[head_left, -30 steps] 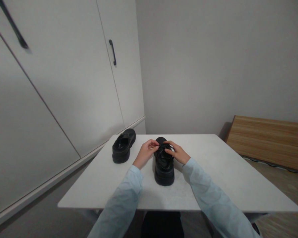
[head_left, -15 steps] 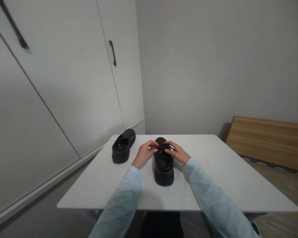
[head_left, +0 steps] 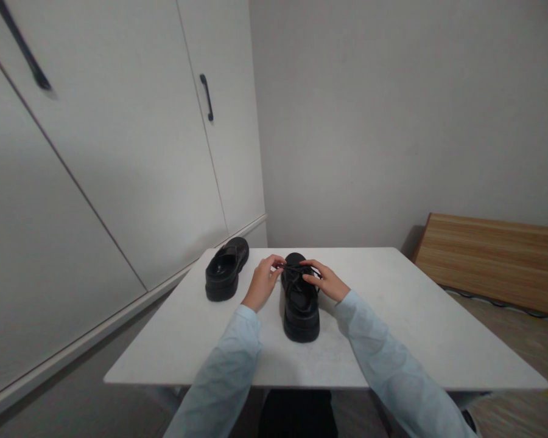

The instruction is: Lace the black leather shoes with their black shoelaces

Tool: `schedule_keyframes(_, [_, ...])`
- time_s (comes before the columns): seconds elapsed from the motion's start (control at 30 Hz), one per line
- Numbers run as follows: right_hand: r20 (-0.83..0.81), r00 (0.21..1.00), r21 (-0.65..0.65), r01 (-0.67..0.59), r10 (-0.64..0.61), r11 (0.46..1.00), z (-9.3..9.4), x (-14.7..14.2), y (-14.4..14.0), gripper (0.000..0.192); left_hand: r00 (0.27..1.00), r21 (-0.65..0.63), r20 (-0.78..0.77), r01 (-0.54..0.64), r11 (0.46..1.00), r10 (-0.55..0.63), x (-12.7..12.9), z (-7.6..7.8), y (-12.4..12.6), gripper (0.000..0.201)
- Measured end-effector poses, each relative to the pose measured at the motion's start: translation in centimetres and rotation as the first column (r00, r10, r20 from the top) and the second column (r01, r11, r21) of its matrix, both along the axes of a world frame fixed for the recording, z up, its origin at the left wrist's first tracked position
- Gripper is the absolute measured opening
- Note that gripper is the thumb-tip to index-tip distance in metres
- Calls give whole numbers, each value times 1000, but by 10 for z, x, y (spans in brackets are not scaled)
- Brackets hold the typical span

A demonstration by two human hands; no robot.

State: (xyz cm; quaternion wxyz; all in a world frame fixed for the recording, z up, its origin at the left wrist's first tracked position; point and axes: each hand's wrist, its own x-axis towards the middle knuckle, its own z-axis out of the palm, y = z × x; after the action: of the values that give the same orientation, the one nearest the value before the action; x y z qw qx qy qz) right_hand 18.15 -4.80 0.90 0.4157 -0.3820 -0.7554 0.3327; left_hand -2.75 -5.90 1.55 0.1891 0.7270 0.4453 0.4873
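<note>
A black lace-up shoe (head_left: 301, 316) stands upright on the white table, its toe pointing away from me. Black shoelaces (head_left: 295, 267) stretch across its front between my two hands. On the shoe's left side, my left hand (head_left: 265, 278) pinches the lace at its fingertips. My right hand (head_left: 323, 280) is at the right side, with the lace held between thumb and fingers. Fine details of the knot or loops are too small to make out. A second black shoe (head_left: 221, 286) rests farther left, out of reach of both hands' touch.
The white table (head_left: 383, 340) spans the area in front of me. White cabinet doors (head_left: 132, 121) with dark handles run along the left. A grey wall rises behind, and a wooden panel (head_left: 493, 261) leans at the right beyond the table's edge.
My left hand has shifted slightly left and away from the shoe's middle, drawing the lace with it. My right hand and both shoes stay nearly in place.
</note>
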Motion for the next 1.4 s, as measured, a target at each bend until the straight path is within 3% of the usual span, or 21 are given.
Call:
schedule_keyframes(0.23, [13,1000,-19,10,-10,1000,2,0,-2,38,975,-53,224,0,999,12,-1,-6,6,13])
schedule_keyframes(0.4, [21,1000,-41,6,-5,999,4,-1,-3,40,889,-112,456,101,989,-40,-1,-7,8,19])
schedule_keyframes(0.6, [14,1000,-31,15,-15,999,4,-1,-4,39,799,-103,597,168,980,-75,1,0,2,19])
schedule_keyframes(0.87, [11,1000,-24,2,-2,1000,2,-1,-1,40,743,-105,665,192,976,-75,1,5,-1,25])
schedule_keyframes(1.1, [-7,1000,-20,8,-8,1000,-1,-1,0,38,797,-72,600,142,987,-70,-2,7,-2,21])
schedule_keyframes(1.27, [0,1000,-37,4,-4,999,-2,0,0,39,733,-51,669,211,976,-123,0,6,-2,23])
schedule_keyframes(1.4, [13,1000,-3,17,-17,1000,-2,0,-1,39,757,-80,640,235,969,-131,0,8,-3,25])
